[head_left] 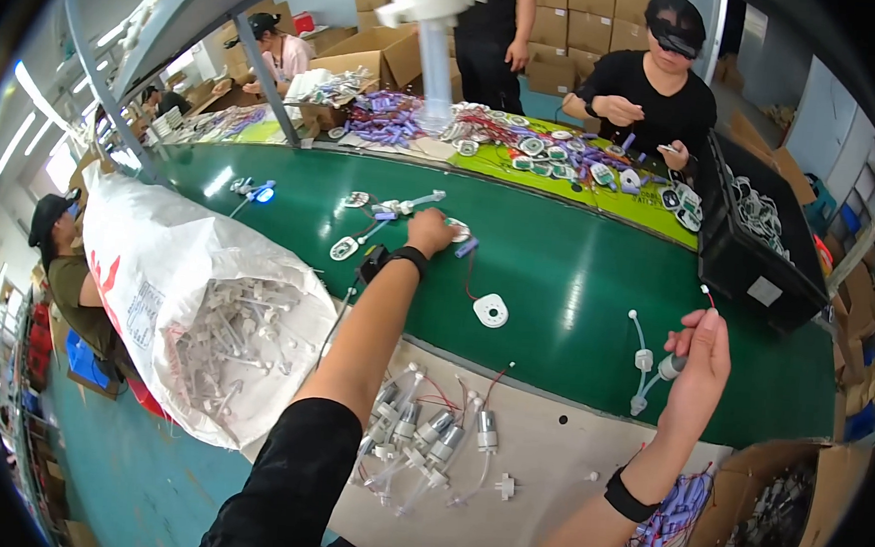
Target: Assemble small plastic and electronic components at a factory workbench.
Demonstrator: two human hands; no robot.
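My left hand (430, 235) reaches across the green belt, its fingers closed on the edge of a white round circuit housing (459, 232). Beside it lies a purple battery cell (467, 247), and a red wire trails toward another white round disc (490, 311). At the right, my right hand (701, 352) is closed around a small silver motor pump (670, 367). A clear tube with white fittings (643, 359) hangs from the pump. Above the fingertips a red wire ends in a small white connector (705, 290).
Left of my arm lies a white sack (198, 259) of plastic tube fittings. Several motor pumps (436, 434) rest on the beige board in front of me. A black crate (759, 263) stands at right, a cardboard box (825, 498) below it. A co-worker (659, 97) sits opposite.
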